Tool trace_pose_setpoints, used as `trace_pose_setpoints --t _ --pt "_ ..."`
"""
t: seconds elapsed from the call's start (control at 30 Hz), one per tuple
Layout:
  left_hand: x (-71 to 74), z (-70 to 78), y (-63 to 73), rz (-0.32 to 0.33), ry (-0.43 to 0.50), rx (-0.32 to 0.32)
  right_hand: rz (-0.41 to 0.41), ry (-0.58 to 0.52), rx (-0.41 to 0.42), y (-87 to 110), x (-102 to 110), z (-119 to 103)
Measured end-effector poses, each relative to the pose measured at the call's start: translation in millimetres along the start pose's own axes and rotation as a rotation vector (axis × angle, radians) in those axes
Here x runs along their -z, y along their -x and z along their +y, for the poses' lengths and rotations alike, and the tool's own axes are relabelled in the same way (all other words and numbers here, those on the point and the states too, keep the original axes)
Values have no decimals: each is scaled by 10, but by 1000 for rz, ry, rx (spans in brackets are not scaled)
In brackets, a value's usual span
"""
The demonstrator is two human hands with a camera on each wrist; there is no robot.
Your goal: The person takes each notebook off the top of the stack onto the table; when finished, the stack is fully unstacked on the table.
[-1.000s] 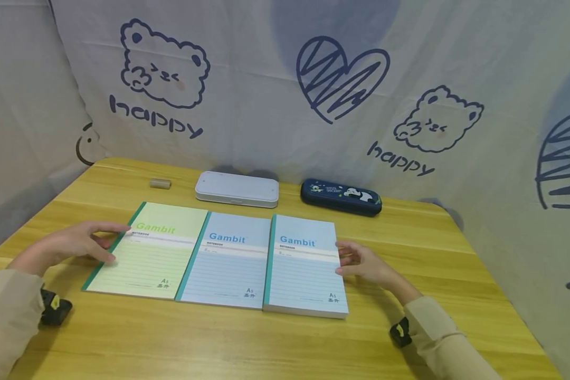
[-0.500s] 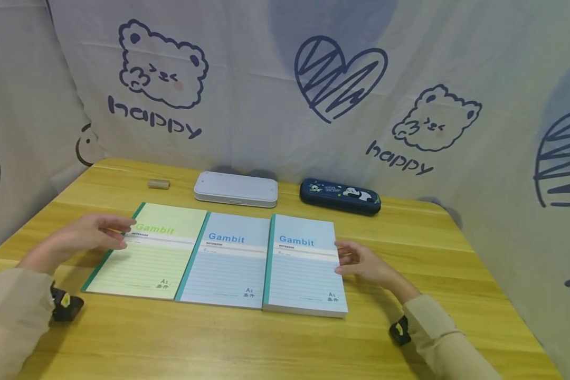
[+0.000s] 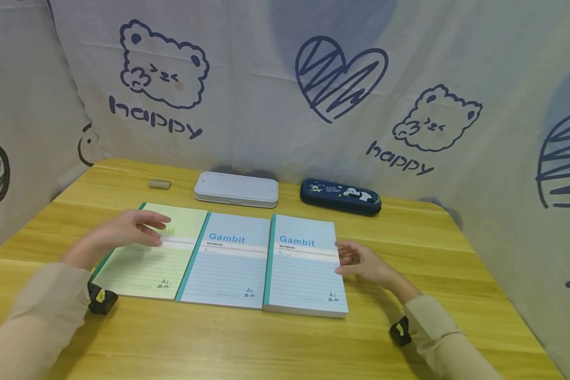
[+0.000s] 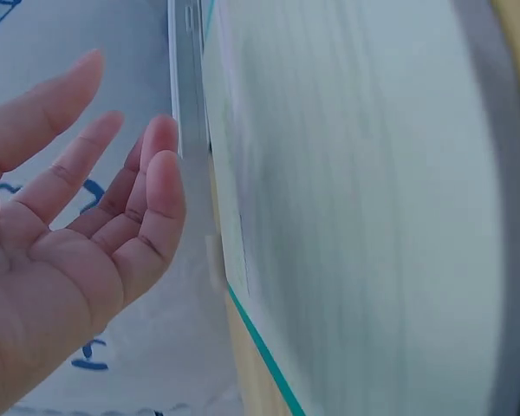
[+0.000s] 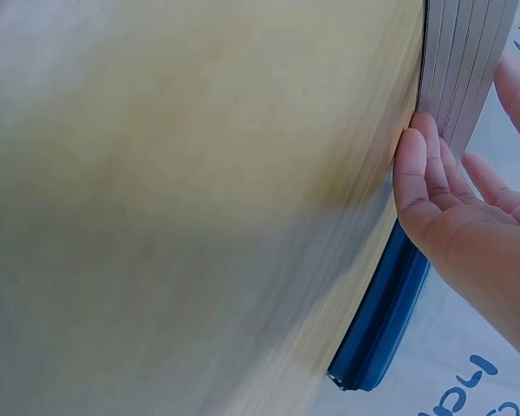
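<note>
My left hand (image 3: 131, 231) hovers over the yellow-green Gambit notebook (image 3: 138, 269), hiding part of its title. In the left wrist view its loosely bent fingers (image 4: 163, 191) hold nothing and stand apart from the cover. A blue Gambit notebook (image 3: 225, 269) lies flat in the middle of the row. To its right is a thicker stack of blue notebooks (image 3: 306, 274), its layered page edges (image 5: 464, 61) showing in the right wrist view. My right hand (image 3: 366, 264) rests with extended fingertips against the right side of that stack.
Behind the notebooks stand a white pencil case (image 3: 236, 189) and a dark blue panda pencil case (image 3: 340, 197). A small brownish cylinder (image 3: 159, 183) lies at the back left. A printed cloth (image 3: 256, 105) hangs behind the wooden table (image 3: 247, 343).
My left hand has moved right, from the yellow-green notebook's left edge to over its cover. My right hand and the notebooks have stayed in place.
</note>
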State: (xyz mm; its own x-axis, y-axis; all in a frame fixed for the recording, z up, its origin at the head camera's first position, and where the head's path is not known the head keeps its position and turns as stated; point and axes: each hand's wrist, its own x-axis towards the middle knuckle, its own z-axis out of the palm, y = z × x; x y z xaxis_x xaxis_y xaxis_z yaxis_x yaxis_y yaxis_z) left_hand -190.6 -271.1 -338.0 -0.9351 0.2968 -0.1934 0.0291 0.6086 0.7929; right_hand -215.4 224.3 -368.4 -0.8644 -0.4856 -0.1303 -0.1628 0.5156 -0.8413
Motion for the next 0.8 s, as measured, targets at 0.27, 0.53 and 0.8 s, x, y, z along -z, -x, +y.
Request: trace_pose_setpoints --t 0.27,0.53,0.8 --pt "-195 252 -151 -29 52 -86 -4 1 -5 0 1 -2" --pt "-408 487 -273 -87 78 -148 -12 -14 -4 -4 6 6" --pt "-622 662 -429 -123 76 -171 -13 -24 4 -2 2 27"
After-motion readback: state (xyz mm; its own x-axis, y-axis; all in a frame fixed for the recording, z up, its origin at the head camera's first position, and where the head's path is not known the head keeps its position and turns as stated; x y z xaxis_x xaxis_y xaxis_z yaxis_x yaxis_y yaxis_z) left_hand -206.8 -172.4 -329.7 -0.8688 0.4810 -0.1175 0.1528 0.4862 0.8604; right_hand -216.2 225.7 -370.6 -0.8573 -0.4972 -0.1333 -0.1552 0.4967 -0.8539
